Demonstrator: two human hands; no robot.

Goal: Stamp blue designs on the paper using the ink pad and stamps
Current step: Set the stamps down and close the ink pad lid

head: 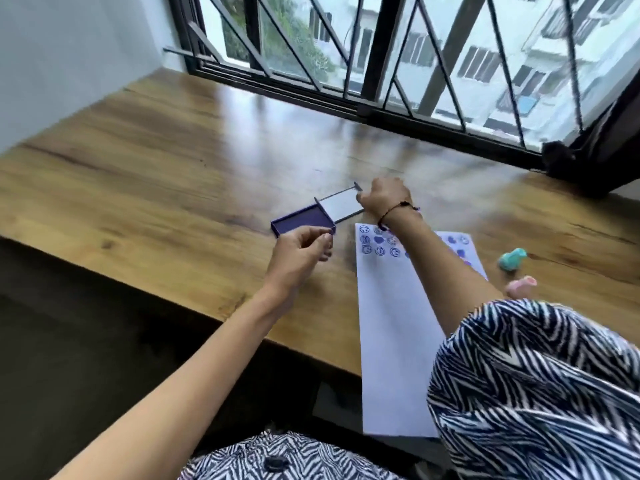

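A blue ink pad (303,220) lies open on the wooden table, its hinged lid (341,205) folded flat beyond it with a pale inner face. My right hand (386,199) rests at the lid's far right edge, fingers curled on it. My left hand (299,254) hovers at the pad's near right corner with fingertips pinched together, touching or nearly touching the rim. A long white paper (391,341) lies to the right, with several blue round and heart stamp marks near its far end. A teal stamp (512,259) and a pink stamp (521,285) lie right of the paper.
The wooden table (173,174) ends at a near edge that the paper overhangs. A barred window (381,64) runs along the far side. A dark object (557,157) sits at the far right corner. My zebra-patterned sleeve (536,393) covers the lower right.
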